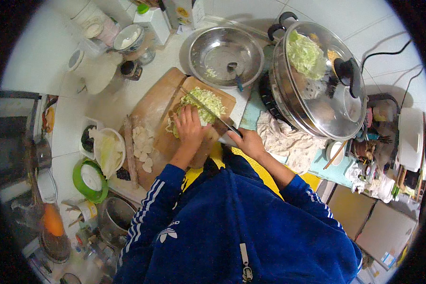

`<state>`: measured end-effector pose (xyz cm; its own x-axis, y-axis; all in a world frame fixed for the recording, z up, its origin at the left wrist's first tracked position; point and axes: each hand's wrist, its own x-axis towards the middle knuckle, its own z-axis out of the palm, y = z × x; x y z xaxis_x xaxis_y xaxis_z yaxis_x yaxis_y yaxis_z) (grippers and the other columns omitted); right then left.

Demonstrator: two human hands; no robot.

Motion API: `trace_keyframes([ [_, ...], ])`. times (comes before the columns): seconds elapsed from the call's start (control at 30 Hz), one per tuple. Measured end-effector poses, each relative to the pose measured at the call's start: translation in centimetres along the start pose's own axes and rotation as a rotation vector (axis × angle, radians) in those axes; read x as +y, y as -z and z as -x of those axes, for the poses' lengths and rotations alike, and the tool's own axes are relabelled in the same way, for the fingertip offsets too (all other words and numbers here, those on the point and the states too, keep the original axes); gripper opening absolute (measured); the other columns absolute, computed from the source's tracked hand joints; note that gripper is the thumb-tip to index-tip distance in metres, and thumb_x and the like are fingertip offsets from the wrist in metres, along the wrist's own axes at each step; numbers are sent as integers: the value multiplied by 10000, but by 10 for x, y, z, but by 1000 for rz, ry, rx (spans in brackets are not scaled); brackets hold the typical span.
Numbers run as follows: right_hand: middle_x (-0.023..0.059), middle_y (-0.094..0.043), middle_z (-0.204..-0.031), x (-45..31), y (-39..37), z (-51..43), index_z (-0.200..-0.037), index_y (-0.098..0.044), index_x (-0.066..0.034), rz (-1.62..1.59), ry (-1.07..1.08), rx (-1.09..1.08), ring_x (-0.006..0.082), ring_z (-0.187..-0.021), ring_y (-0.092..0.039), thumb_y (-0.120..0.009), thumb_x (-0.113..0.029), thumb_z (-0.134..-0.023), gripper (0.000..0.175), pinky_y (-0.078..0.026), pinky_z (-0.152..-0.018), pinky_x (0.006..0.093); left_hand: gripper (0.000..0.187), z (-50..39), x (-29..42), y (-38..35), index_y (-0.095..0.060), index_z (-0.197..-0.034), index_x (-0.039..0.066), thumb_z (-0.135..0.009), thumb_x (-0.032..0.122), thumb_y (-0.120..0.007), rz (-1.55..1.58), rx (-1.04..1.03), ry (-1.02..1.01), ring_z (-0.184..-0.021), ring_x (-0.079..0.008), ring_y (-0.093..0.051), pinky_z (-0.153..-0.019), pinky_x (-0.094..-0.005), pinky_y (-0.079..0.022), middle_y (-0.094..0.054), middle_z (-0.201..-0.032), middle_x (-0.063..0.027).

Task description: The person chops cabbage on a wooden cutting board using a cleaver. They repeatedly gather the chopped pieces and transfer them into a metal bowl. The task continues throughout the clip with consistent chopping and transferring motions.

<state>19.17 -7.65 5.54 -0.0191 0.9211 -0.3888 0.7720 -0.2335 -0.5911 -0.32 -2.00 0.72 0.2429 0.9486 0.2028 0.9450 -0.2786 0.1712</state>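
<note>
A wooden cutting board [229,99] lies before me, bearing a heap of finely shredded pale green cabbage [210,100]. My left hand [189,128] presses down on the cabbage at the near left side of the heap, fingers spread. In my right hand [249,142] is the black handle of a kitchen knife [207,109]. Its blade runs diagonally across the shreds, just right of my left fingertips. Part of the cabbage is hidden under my left hand. Beneath the cutting board is a larger floured wooden board [151,94], with flat dough rounds [142,142] and a rolling pin [129,152] on its left.
Behind the board stands a steel bowl [250,44] with a spoon inside. To the right, a large glass-lidded pot [280,85] holds cabbage, beside a crumpled cloth [291,147]. A white bowl [119,143] with cabbage leaves and a green basin [80,181] sit left.
</note>
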Motion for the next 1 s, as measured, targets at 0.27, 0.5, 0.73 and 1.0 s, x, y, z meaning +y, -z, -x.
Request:
trace_keyframes([
  [0.27, 247, -601, -726, 0, 3, 2, -870, -642, -15, -13, 12, 0, 400, -728, -593, -454, -531, -829, 551, -465, -669, 462, 675, 5, -2, 9, -440, -1155, 10, -636, 353, -702, 108, 94, -43, -1147, -342, -379, -951, -552, -252, -419, -1217, -159],
  [0.5, 258, -594, -715, -1, 5, 1, -832, -626, 0, -4, -2, -7, 408, -726, -589, -455, -523, -832, 550, -460, -668, 468, 578, 7, -8, 11, -489, -1116, 43, -644, 306, -696, 122, 120, -37, -1135, -323, -393, -955, -516, -274, -425, -1216, -143],
  [0.73, 265, -588, -711, -2, 5, 2, -812, -620, 5, -8, 27, 26, 416, -734, -584, -451, -520, -837, 553, -456, -670, 471, 537, 8, -6, 16, -507, -1103, 50, -659, 294, -684, 115, 112, -40, -1108, -340, -413, -931, -521, -299, -434, -1206, -150],
  [1.0, 262, -589, -716, -7, 9, 10, -822, -622, 5, -47, 21, 9, 411, -740, -584, -444, -516, -841, 551, -462, -677, 464, 236, 10, 5, -1, -589, -866, 81, -676, 212, -640, 43, 266, -293, -1025, -293, -480, -880, -480, -358, -522, -1042, -113],
])
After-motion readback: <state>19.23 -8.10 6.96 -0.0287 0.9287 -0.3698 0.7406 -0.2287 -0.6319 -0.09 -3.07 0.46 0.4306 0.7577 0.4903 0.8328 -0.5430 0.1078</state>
